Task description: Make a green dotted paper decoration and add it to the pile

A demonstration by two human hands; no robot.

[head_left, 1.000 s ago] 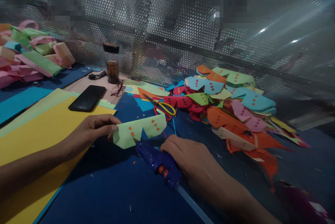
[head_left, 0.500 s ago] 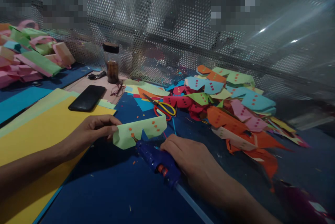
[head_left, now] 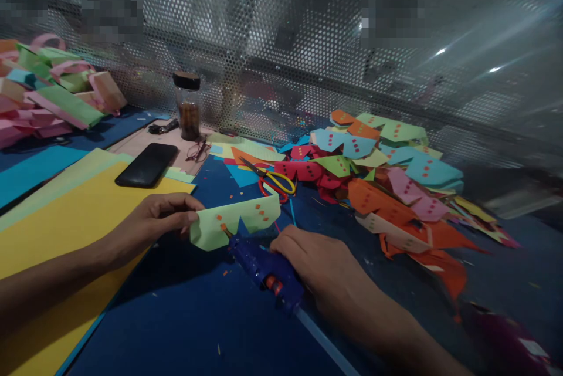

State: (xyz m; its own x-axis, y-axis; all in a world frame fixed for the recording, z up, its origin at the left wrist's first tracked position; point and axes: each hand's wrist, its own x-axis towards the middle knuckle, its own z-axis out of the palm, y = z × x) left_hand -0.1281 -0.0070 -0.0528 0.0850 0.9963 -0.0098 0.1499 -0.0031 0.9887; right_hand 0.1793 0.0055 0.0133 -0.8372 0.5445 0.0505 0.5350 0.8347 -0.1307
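My left hand (head_left: 169,216) pinches the left end of a pale green paper cutout (head_left: 237,212), which has a notch in its lower edge and small orange squares on its face. My right hand (head_left: 312,258) is wrapped round a blue hot glue gun (head_left: 266,270), with a long translucent glue stick (head_left: 323,341) trailing from its back. The gun's nozzle tip meets the cutout at the lowest orange square on the left half. Just beyond the cutout lie scissors (head_left: 281,181) with red and yellow handles.
Several dotted paper cutouts (head_left: 387,212) are heaped at right. Yellow paper sheets (head_left: 65,235) lie at left under a black phone (head_left: 147,165). Behind stand a dark-lidded jar (head_left: 188,109) and a perforated metal panel (head_left: 264,24). Folded paper pieces (head_left: 61,94) pile up far left.
Almost nothing differs. Both hands, the cutout and the glue gun hold nearly the same position, the nozzle shifting only very slightly.
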